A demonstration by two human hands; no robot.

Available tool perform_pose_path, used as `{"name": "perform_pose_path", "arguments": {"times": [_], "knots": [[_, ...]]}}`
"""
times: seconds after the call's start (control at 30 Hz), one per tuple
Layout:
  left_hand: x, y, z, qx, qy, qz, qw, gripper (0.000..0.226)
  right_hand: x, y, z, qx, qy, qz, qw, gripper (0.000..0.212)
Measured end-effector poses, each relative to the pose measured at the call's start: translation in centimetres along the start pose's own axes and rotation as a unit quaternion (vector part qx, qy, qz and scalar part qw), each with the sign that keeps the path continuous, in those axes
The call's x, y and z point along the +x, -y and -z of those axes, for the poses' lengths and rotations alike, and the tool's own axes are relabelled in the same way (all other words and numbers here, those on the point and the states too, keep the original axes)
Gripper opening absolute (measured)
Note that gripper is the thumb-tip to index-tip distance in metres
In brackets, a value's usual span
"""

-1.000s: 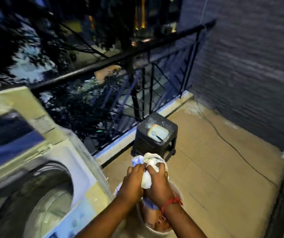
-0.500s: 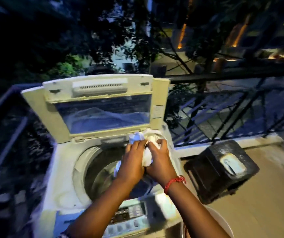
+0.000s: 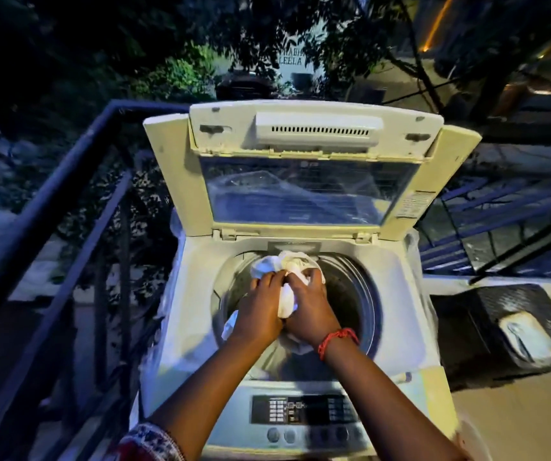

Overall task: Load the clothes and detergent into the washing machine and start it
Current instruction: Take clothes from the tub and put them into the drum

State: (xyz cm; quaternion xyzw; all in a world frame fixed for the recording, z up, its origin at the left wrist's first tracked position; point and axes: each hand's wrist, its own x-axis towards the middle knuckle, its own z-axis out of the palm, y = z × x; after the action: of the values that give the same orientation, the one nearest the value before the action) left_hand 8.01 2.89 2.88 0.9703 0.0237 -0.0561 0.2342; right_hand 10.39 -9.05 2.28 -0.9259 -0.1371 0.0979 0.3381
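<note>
A white top-loading washing machine [image 3: 197, 314] stands in front of me with its lid [image 3: 307, 191] raised upright. Both my hands hold a bunched white cloth [image 3: 285, 266] right over the open drum [image 3: 350, 294]. My left hand [image 3: 261, 311] grips the bundle from the left. My right hand [image 3: 310, 311], with a red thread at the wrist, grips it from the right. Part of the cloth hangs below my hands into the drum. The control panel [image 3: 304, 409] with its buttons lies at the near edge.
A dark stool [image 3: 487, 327] stands right of the machine, with a pale rectangular item [image 3: 527, 334] on top. A metal balcony railing [image 3: 77, 207] runs along the left and behind. A white bucket rim [image 3: 477, 440] shows at the lower right, on the tiled floor [image 3: 517, 424].
I have turned from the bucket to the machine. Both hands carried the white bundle up from the bucket and now hold it over the drum's middle.
</note>
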Motion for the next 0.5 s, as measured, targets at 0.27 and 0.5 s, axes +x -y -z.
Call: {"name": "perform_pose_path", "arguments": {"times": [0.27,0.5], "knots": [[1.9,1.6,-4.9,0.007,0.1,0.023,0.995,0.083,2.0,-5.6,-3.4,-0.054,0.108,-0.034,0.992,0.071],[2.4,2.2,-7.8,0.034,0.139,0.026,0.989,0.088,2.7,-8.6,-4.5,-0.117,0.184,-0.027,0.976,0.087]]}}
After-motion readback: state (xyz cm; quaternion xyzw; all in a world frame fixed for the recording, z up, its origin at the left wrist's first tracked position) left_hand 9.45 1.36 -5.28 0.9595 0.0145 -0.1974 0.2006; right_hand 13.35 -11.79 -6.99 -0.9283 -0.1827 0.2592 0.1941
